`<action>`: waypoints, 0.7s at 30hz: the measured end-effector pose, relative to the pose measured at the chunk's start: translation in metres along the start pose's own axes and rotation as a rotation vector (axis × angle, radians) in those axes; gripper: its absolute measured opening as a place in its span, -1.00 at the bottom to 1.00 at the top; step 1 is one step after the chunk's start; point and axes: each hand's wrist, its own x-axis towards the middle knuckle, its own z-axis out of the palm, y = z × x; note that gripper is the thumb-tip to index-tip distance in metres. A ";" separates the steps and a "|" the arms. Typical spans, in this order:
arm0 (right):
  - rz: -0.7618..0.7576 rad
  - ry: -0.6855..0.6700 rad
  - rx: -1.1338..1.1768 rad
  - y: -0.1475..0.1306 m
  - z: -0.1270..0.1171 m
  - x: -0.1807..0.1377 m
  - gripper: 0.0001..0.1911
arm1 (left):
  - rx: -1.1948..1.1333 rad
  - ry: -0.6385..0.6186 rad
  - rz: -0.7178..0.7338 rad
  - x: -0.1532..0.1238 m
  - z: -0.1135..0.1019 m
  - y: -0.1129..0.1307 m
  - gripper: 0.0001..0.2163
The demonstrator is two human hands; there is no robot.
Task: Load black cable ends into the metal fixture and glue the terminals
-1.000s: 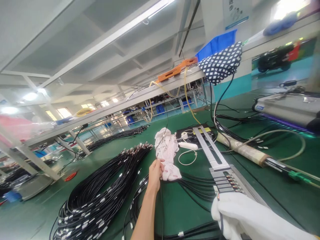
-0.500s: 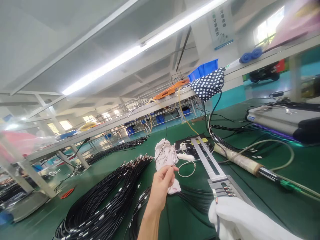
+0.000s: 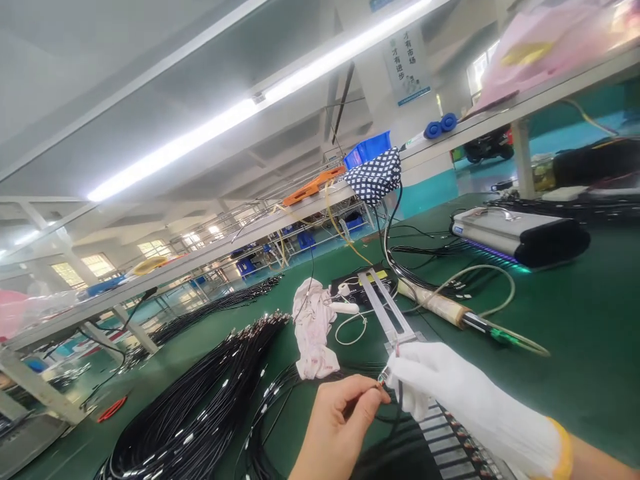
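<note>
My left hand (image 3: 336,421), bare, is closed in a pinch at the thin coloured wires (image 3: 383,377) of a cable end. Right beside it, my right hand (image 3: 433,381), in a white glove with a yellow cuff, is closed around the black cable just behind that end. A slotted metal fixture (image 3: 443,437) runs under the gloved hand, with cable ends lying in a row along its lower part. Its long upper frame (image 3: 376,303) reaches away across the green table. The gloved fingers hide part of the held cable.
A thick bundle of black cables (image 3: 200,407) lies to the left. Behind my hands are a crumpled pale cloth (image 3: 314,327) and a tape-wrapped tool (image 3: 433,303) with a cord. A silver-and-black machine (image 3: 515,233) with a purple light stands at right; a raised shelf (image 3: 200,263) crosses behind.
My left hand has moved right and down to meet the gloved hand at the cable end. My right hand has lifted from the fixture's cable row. The view has swung right.
</note>
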 end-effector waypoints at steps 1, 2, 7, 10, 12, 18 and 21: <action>0.004 -0.010 -0.045 -0.003 0.002 -0.003 -0.60 | -0.032 -0.029 -0.020 -0.002 0.002 0.001 -0.60; 0.008 -0.022 -0.084 -0.006 0.003 -0.005 -0.61 | -0.078 -0.056 -0.043 -0.003 0.003 0.001 -0.57; 0.033 -0.093 -0.076 -0.006 0.004 -0.011 -0.66 | -0.322 -0.046 -0.111 -0.010 0.013 0.004 -0.51; 0.022 -0.114 -0.041 0.000 0.003 -0.013 -0.66 | -0.426 -0.027 -0.142 -0.011 0.020 0.008 -0.50; 0.027 -0.120 -0.016 0.003 0.002 -0.015 -0.66 | -0.482 -0.015 -0.185 -0.011 0.022 0.014 -0.49; 0.030 -0.173 0.164 -0.004 -0.022 -0.042 -0.68 | -0.494 0.127 -0.214 -0.006 0.002 0.043 -0.45; 0.009 -0.154 0.260 -0.018 -0.045 -0.063 -0.68 | -0.469 0.300 -0.156 -0.010 -0.020 0.058 -0.47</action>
